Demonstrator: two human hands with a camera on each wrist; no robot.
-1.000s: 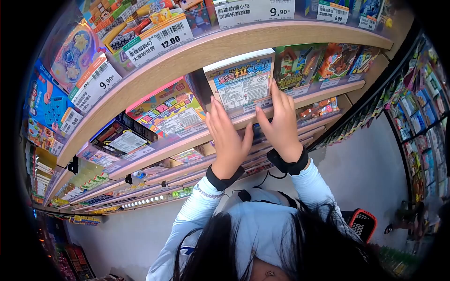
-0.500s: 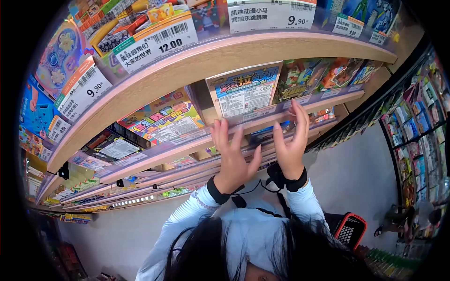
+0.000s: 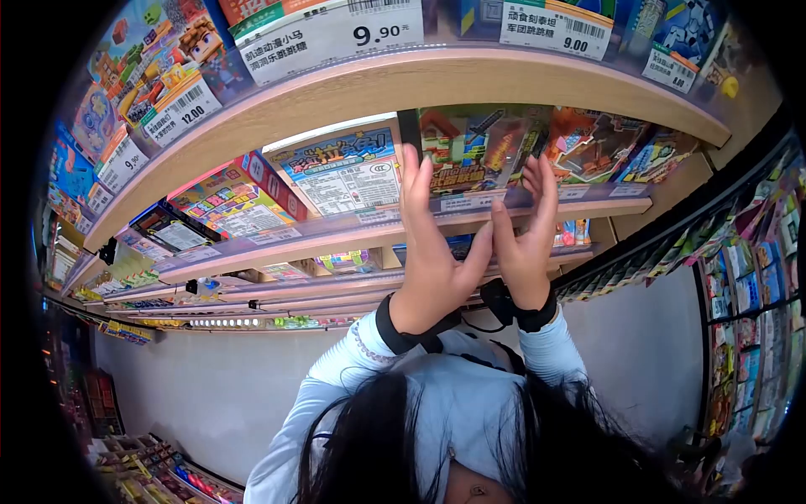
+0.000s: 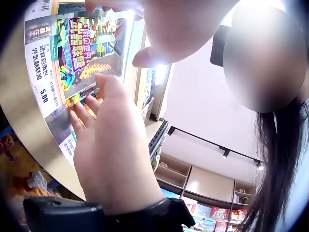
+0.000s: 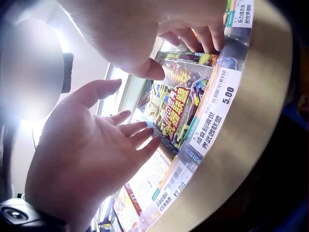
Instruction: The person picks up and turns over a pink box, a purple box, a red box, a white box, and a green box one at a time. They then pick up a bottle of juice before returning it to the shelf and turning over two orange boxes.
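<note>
A green cardboard box with blocky pictures (image 3: 477, 144) stands on the pale wooden shelf (image 3: 369, 232), leaning back a little. Its front has a red-roofed house, a dark sword and a bumpy yellow-orange shape behind a shiny, see-through part. Big yellow and red letters (image 5: 177, 112) run along the bottom. A white paper price tag (image 5: 219, 104) in front of it says 5.00.

Both hands are open and hold nothing. The left hand (image 3: 437, 260) is up by one side of the box, and the right hand (image 3: 526, 250) is by the other, its fingers a bit bent. I cannot tell if they touch it. A white box with a blue top (image 3: 340, 172) is just beside it.
</note>
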